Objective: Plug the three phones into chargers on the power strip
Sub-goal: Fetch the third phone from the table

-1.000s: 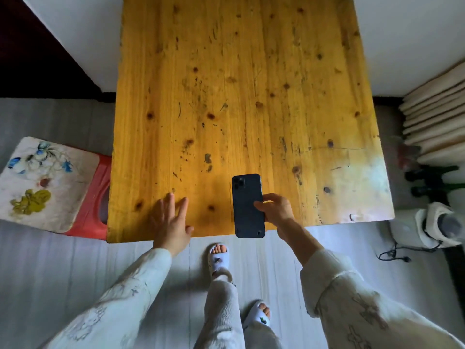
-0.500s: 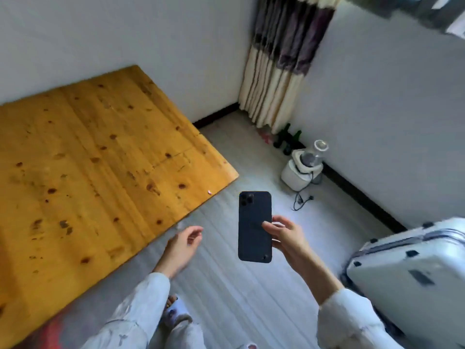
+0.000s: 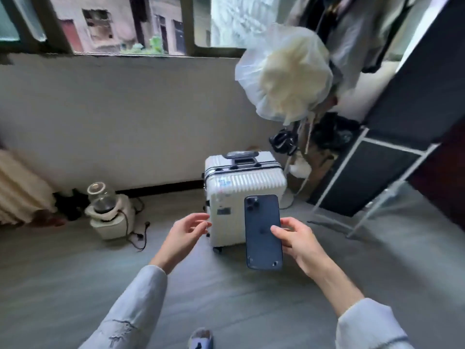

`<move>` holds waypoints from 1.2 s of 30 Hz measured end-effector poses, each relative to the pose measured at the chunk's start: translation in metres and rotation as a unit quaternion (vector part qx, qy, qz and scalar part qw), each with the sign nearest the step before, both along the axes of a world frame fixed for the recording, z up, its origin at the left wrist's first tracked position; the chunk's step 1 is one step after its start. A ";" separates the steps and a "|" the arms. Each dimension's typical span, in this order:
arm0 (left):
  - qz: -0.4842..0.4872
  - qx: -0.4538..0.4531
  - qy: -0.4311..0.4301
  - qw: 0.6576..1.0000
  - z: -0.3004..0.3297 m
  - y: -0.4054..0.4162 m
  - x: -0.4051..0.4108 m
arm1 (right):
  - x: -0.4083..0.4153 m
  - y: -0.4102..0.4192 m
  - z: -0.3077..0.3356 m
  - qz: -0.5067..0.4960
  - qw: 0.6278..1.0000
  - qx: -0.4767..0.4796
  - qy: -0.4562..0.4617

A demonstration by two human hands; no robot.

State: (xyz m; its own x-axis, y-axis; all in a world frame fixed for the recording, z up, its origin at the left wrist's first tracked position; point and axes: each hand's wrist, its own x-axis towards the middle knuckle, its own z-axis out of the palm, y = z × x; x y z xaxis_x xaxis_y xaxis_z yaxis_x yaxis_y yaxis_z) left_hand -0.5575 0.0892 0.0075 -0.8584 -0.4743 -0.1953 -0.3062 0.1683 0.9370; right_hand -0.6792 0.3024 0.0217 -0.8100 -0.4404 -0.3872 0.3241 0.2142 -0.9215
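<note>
One grey floor [image 3: 75,285] fills the lower part of the view and runs back to a pale wall [image 3: 125,117] under a window [image 3: 120,23]. To the right stands a dark wardrobe [image 3: 415,79] on a white frame, with a bundle wrapped in clear plastic [image 3: 284,71] hanging beside it. A white ribbed suitcase [image 3: 231,197] stands upright on the floor near the wall, its dark handle on top. Left of it, against the wall, sits a cream blender [image 3: 108,212] with a glass jug, its black cord trailing on the floor. In front of the suitcase a dark blue phone [image 3: 263,233] is held upright in the air, its back and camera lenses facing the viewer. The right hand [image 3: 299,243] grasps the phone by its right edge, thumb lying across the back. The left hand [image 3: 186,234] is released, fingers loosely spread and holding nothing, just left of the phone without touching it. Both arms wear pale sleeves [image 3: 130,313].
</note>
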 end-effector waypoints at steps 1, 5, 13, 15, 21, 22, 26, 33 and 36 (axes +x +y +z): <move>-0.034 -0.005 0.003 0.999 0.002 0.013 -0.030 | -0.015 0.021 0.001 -0.036 0.999 -0.005 -0.001; -0.171 -0.024 0.004 0.985 -0.004 0.075 -0.140 | -0.072 0.100 0.000 -0.167 0.986 -0.008 0.003; -0.338 0.011 0.022 0.941 -0.011 0.205 -0.355 | -0.195 0.228 -0.003 -0.355 0.934 -0.035 -0.008; -0.357 0.019 0.024 0.934 -0.011 0.237 -0.401 | -0.221 0.257 -0.002 -0.389 0.920 -0.041 -0.010; -0.477 0.020 -0.017 0.879 -0.026 0.365 -0.502 | -0.267 0.360 -0.004 -0.499 0.865 -0.057 -0.011; -0.498 0.019 -0.023 0.867 -0.026 0.391 -0.516 | -0.273 0.380 -0.005 -0.516 0.854 -0.061 -0.009; -0.558 0.020 -0.027 0.829 -0.025 0.492 -0.565 | -0.303 0.464 -0.011 -0.578 0.813 -0.071 -0.007; -0.586 0.029 -0.027 0.809 -0.018 0.681 -0.650 | -0.383 0.631 -0.012 -0.618 0.783 -0.072 0.006; -0.614 0.024 -0.035 0.788 -0.014 0.753 -0.675 | -0.409 0.697 -0.005 -0.634 0.769 -0.075 0.001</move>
